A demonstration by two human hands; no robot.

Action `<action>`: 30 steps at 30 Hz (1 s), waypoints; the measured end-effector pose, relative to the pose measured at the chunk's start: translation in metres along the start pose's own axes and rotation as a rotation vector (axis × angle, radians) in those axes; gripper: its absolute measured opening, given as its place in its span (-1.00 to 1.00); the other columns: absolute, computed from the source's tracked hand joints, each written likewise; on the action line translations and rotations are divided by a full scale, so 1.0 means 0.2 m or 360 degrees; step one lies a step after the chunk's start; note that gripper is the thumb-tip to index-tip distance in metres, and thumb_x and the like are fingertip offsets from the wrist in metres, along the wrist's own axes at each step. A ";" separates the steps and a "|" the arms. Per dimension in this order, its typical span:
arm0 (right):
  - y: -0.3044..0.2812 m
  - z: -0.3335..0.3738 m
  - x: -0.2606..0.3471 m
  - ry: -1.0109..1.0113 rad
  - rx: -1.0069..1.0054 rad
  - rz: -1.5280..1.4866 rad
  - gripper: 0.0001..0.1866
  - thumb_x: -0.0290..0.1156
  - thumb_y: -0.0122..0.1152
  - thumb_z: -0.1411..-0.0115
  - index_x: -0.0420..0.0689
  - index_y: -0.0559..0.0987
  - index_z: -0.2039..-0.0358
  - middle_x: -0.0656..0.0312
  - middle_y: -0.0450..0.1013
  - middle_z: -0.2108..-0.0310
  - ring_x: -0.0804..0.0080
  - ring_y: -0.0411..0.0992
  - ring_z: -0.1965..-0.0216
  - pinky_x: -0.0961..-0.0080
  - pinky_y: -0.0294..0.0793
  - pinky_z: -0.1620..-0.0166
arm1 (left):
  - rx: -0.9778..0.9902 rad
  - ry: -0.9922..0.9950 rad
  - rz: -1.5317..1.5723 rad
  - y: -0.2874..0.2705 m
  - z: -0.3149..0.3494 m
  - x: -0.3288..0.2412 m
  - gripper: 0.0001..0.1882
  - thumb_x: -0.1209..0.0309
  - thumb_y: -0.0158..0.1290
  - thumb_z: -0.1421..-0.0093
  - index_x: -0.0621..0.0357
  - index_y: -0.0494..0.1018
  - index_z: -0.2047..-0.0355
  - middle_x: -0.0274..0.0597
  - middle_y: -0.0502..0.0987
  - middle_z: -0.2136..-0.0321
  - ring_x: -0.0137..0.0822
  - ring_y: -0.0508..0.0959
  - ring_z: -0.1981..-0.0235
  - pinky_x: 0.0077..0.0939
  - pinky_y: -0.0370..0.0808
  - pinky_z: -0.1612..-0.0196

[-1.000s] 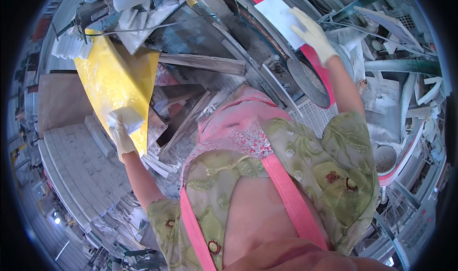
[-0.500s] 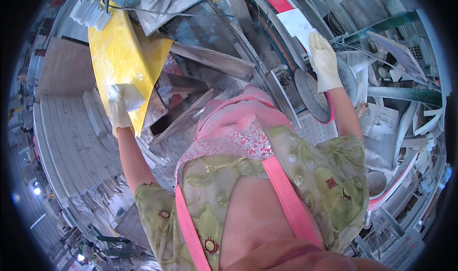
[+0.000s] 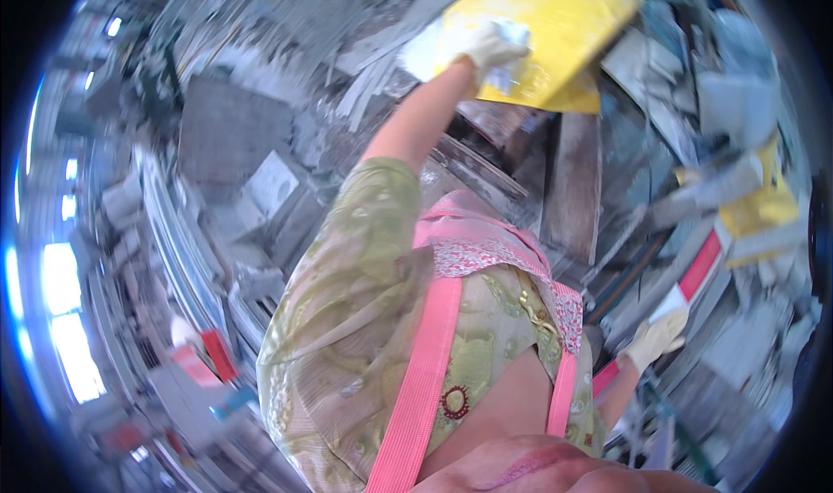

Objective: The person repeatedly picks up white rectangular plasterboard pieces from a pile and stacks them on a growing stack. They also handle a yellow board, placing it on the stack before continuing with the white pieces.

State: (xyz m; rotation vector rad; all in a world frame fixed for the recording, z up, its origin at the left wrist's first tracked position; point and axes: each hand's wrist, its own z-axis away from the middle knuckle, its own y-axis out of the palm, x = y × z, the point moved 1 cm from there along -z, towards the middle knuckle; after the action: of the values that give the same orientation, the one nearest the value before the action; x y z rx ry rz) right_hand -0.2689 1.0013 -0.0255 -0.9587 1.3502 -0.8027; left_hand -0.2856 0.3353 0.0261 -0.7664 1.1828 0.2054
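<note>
My left hand (image 3: 493, 47), in a whitish glove, reaches forward over a wet yellow sheet (image 3: 555, 25). Its fingers are closed round a pale whitish flat piece (image 3: 499, 79), blurred by motion; the kind cannot be made out. A dark wooden frame (image 3: 573, 185) lies just below the sheet's edge. Off to the lower right, my right hand (image 3: 655, 341), also gloved, has its fingers stretched out. It lies at a white flat piece (image 3: 670, 302) on a narrow red belt (image 3: 699, 266); whether it presses on the piece cannot be told.
Grey boards and slabs (image 3: 234, 129) are stacked at the left. Long pale strips (image 3: 178, 224) stand nearer on that side, by a red block (image 3: 219, 355). Another yellow sheet (image 3: 762, 198) hangs at the right. Bright windows (image 3: 65, 311) show at the far left.
The whole view has swung left, so the yellow sheet and belt sit farther right in it. My left hand still grips the pale piece; my right hand stays by the belt.
</note>
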 end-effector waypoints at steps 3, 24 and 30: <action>-0.01 -0.08 0.05 0.0056 0.0027 0.0107 -0.14 -0.31 0.17 -0.23 -0.27 0.08 -0.47 -0.06 0.04 -0.50 0.09 0.03 -0.50 0.18 0.04 -0.47 | 0.0043 0.0220 -0.0351 -0.02 -0.04 -0.05 -0.22 -0.04 0.40 0.13 0.24 0.57 -0.01 0.05 0.67 0.19 -0.09 0.68 0.19 -0.23 0.61 0.06; -1.24 -0.47 2.08 -0.0555 -0.0459 -0.1725 -0.42 -0.22 0.09 -0.41 -0.18 0.33 -0.36 -0.14 0.51 -0.10 0.02 0.51 -0.09 0.21 0.49 -0.09 | 0.0271 0.0544 -0.0339 -0.18 0.10 -0.09 -0.28 -0.13 0.27 -0.09 0.42 0.52 0.17 0.16 0.64 0.27 -0.03 0.68 0.21 -0.24 0.58 0.19; -1.07 -0.67 2.44 -0.0604 0.0514 -0.2876 -0.27 0.06 0.05 -0.44 -0.27 0.28 -0.36 0.10 0.41 -0.20 0.29 0.40 -0.17 0.38 0.40 -0.18 | 0.0400 0.0622 -0.0338 -0.21 0.13 -0.08 -0.56 0.21 0.23 -0.08 0.03 0.56 0.02 -0.04 0.57 0.12 0.00 0.57 0.01 -0.26 0.52 0.05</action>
State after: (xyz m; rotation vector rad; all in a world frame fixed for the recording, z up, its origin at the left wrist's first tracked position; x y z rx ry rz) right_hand -0.3509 0.4573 -0.0320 -1.8362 -0.3373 -1.8852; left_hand -0.2490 0.3248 0.0624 -0.7208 1.4500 -0.2776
